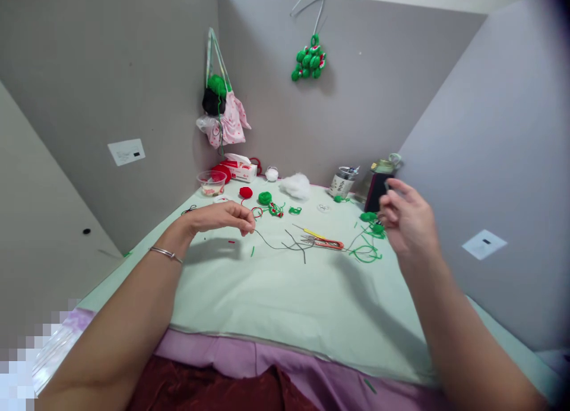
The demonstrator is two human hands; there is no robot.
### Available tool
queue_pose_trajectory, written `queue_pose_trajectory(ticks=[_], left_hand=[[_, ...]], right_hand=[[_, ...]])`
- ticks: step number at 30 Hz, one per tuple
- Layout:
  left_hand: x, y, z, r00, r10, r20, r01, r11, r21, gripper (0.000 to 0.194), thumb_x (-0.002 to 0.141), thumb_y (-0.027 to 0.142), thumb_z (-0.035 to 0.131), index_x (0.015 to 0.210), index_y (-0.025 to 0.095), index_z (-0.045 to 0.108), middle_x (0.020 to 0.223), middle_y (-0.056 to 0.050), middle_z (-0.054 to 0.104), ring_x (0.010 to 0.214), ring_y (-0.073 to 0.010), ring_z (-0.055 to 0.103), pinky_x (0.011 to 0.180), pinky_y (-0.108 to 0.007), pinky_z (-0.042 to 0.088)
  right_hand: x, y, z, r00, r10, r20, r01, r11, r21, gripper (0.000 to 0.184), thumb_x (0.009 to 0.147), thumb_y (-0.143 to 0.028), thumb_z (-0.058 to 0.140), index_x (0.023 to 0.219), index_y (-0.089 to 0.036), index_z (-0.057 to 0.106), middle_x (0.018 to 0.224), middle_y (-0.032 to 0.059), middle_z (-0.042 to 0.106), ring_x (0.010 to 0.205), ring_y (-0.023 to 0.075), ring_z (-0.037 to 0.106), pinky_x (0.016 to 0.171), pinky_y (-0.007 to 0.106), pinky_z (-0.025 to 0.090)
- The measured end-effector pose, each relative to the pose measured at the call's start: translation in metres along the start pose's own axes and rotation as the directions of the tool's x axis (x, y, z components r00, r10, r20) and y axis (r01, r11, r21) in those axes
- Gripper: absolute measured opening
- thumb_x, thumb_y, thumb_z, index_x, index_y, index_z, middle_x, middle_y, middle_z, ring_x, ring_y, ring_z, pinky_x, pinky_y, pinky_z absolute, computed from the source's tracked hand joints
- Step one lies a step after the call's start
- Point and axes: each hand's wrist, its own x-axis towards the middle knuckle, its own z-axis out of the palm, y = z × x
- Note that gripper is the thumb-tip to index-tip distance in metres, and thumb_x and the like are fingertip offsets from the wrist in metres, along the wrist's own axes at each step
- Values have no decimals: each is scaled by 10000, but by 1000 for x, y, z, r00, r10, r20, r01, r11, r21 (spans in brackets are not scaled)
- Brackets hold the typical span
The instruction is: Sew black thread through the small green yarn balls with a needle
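A person's left hand point(236, 218), at centre left of the frame, pinches the end of a thin dark cord point(266, 242) between thumb and fingertips, the hand bent down at the wrist over a pale green table cover point(267, 292). The cord sags from the fingers toward the middle of the frame, where it meets short dark strands point(304, 255) lying near an orange tool point(332, 244) and a slim yellow tool point(309, 230). At centre right, the right hand point(412, 224) is raised with its fingers curled and index finger and thumb brought close together; a small greyish bit shows at the fingertips, but whether it is gripped cannot be told. Loops of green yarn point(367, 255) lie on the cover to the left of the right forearm. Farther back, at the centre of the frame, sit a red yarn ball point(246, 192), a green yarn ball point(265, 198) and a tuft of white fluff point(297, 186). A pink bag point(234, 120) hangs at upper left, and a green knobbly piece point(309, 60) with red and white touches hangs against the wall at upper centre.
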Motion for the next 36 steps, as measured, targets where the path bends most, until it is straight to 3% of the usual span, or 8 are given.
queue_pose_trajectory(ticks=[4, 11, 18, 24, 27, 30, 33, 36], left_hand=[[12, 3, 24, 998, 58, -14, -58, 998, -25, 124, 741, 337, 709, 738, 220, 751, 736, -42, 666, 706, -176, 598, 678, -283, 463], [35, 7, 68, 964, 189, -185, -207, 974, -87, 212, 811, 402, 649, 793, 196, 694, 747, -21, 622, 686, -145, 535, 640, -263, 418], [45, -5, 79, 974, 28, -224, -131, 878, -460, 275, 762, 428, 728, 719, 168, 652, 708, -1, 549, 620, -106, 467, 663, -269, 436], [56, -13, 93, 958, -94, -270, -100, 776, -623, 255, 718, 398, 793, 839, 178, 750, 726, -4, 585, 639, -91, 469, 706, -264, 442], [61, -18, 96, 899, -83, -430, -138, 877, -460, 254, 724, 415, 780, 856, 199, 775, 810, -30, 653, 685, -120, 502, 716, -285, 435], [61, -24, 93, 806, 155, -572, -208, 978, -28, 192, 793, 384, 717, 813, 204, 779, 824, -46, 662, 788, -170, 549, 744, -305, 425], [59, -28, 90, 799, 391, -456, -248, 906, 343, 182, 876, 321, 627, 860, 214, 774, 829, -37, 635, 789, -166, 558, 749, -306, 415], [57, -30, 91, 858, 421, -295, -272, 859, 434, 158, 891, 275, 610, 867, 218, 755, 853, -21, 623, 772, -148, 559, 731, -292, 411]], right_hand=[[-40, 18, 46, 911, 99, 400, 0, 971, -240, 276, 780, -289, 681, 1028, -172, 703, 702, 0, 631, 432, 37, 297, 398, 198, 218], [-74, 75, 69, 647, 417, 638, -206, 902, -380, 396, 798, -530, 673, 852, -139, 710, 683, 15, 611, 582, 95, 486, 562, 238, 400], [-62, 73, 58, 784, 361, 505, -210, 920, -332, 338, 710, -468, 754, 717, -144, 661, 633, -9, 578, 551, 77, 431, 548, 229, 351], [-75, 83, 61, 828, 125, 547, 244, 798, -551, 161, 865, -264, 593, 738, -179, 644, 701, 9, 605, 613, 124, 489, 596, 258, 355], [-83, 85, 63, 783, 20, 622, 469, 638, -610, 133, 862, -151, 593, 753, -189, 660, 742, 19, 617, 661, 134, 523, 658, 266, 372], [-85, 83, 63, 739, 21, 673, 529, 599, -601, 152, 874, -120, 576, 760, -182, 655, 738, 16, 605, 657, 128, 524, 659, 259, 374], [-82, 79, 61, 746, -16, 665, 541, 596, -593, 150, 885, -132, 577, 768, -175, 659, 750, 17, 596, 650, 122, 514, 649, 252, 372], [-78, 76, 60, 764, -38, 645, 531, 605, -593, 146, 881, -136, 588, 766, -173, 669, 745, 16, 592, 642, 120, 511, 635, 248, 367]])
